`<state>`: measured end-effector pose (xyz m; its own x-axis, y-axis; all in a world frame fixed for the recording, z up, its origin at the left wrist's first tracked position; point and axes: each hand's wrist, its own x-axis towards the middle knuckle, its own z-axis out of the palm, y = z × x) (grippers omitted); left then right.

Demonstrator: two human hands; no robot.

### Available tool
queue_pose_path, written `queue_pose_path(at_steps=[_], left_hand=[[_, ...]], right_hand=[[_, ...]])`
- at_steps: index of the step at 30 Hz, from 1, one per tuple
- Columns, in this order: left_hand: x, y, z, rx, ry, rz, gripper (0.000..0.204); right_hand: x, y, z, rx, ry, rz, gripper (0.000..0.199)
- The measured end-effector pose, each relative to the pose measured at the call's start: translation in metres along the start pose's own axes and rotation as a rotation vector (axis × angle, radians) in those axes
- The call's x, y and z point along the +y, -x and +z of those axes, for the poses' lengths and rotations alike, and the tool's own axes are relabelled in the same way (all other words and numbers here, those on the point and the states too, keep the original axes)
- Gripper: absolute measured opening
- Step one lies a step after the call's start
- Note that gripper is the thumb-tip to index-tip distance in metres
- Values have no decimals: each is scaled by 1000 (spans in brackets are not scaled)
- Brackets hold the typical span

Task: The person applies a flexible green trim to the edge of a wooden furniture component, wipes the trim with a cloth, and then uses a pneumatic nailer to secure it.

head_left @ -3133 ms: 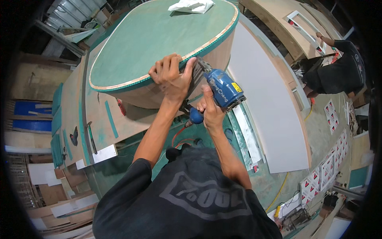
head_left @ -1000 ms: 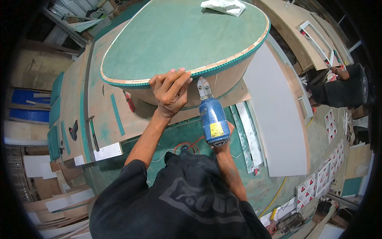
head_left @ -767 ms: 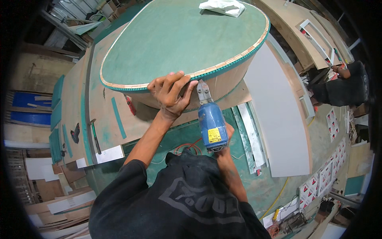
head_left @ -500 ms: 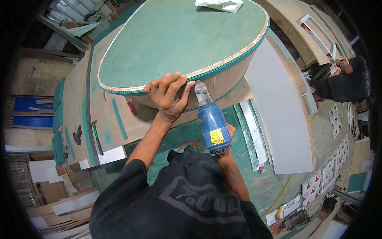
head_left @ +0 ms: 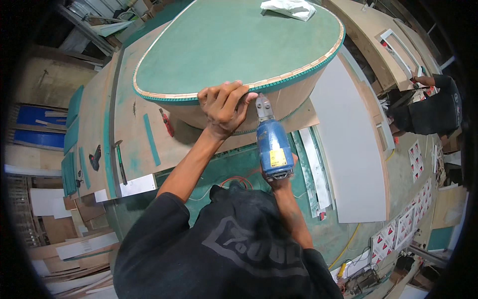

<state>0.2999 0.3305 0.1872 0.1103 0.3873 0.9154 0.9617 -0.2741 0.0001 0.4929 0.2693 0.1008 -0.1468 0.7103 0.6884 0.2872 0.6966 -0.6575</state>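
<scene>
A large rounded piece with a green top (head_left: 229,50) stands in front of me, edged with pale wood blocks and a green notched strip (head_left: 285,83). My left hand (head_left: 224,105) is closed over its near edge, fingers on the upper rim and thumb against the strip. Just right of that thumb, the metal nose of a blue air nailer (head_left: 273,142) meets or nearly meets the strip. My right hand (head_left: 280,184) grips the nailer from below; the tool's body hides most of those fingers.
A hammer (head_left: 121,163), a red-handled tool (head_left: 167,124) and a loose green strip (head_left: 151,139) lie on the bench at left. A large white curved panel (head_left: 348,154) leans at right, beside long metal bars (head_left: 314,167). Another person (head_left: 430,112) works at far right.
The whole view has shifted a little, so the rounded piece appears higher and further right. Both hands and the nailer stay at about the same spot on the edge.
</scene>
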Motion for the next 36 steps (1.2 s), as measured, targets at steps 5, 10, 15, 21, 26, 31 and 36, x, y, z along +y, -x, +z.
queue_pose_path(at_steps=[5,10,15,21,26,31,36], left_hand=[[-1,-2,1,14,1,25,26],[-6,1,-4,10,33,49,23],[-14,4,-12,7,83,74,21],[-15,4,-12,31,101,68,19],[-8,-1,-11,9,123,3,17],[-2,0,-23,-59,168,-127,21],[48,41,-57,-86,229,-313,31]], right_hand=[[-4,5,2,4,86,-63,18],[-17,5,0,44,71,-49,18],[-12,21,4,-48,238,7,16],[-22,25,7,2,455,67,24],[-21,27,0,367,-207,784,19],[31,88,-41,429,-149,913,19],[36,102,-70,387,-464,1314,18]])
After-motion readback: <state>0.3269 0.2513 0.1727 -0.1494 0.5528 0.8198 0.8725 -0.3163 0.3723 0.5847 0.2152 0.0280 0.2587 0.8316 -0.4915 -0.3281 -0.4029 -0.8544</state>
